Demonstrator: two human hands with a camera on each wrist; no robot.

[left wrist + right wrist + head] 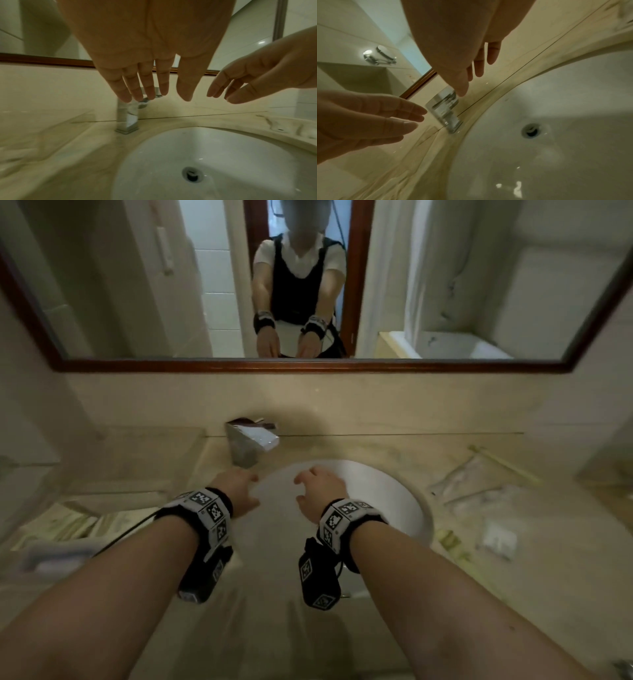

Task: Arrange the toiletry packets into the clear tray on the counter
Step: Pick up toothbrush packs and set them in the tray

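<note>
Both my hands hover empty above the white sink. My left hand (239, 486) is at the basin's left rim just in front of the faucet, fingers straight and spread (150, 88). My right hand (317, 491) is over the basin with loosely bent fingers (471, 65). The clear tray (130, 463) stands on the counter left of the faucet, and its see-through wall (56, 121) shows in the left wrist view. Several toiletry packets (479, 484) lie on the counter right of the sink, with a small white packet (498, 539) nearer me.
A square chrome faucet (250, 443) rises behind the sink (383, 494). A framed mirror (137, 285) hangs above the backsplash. Pale greenish items (65, 525) and a whitish object (58, 554) lie at the near left. A thin stick (503, 465) lies at the far right.
</note>
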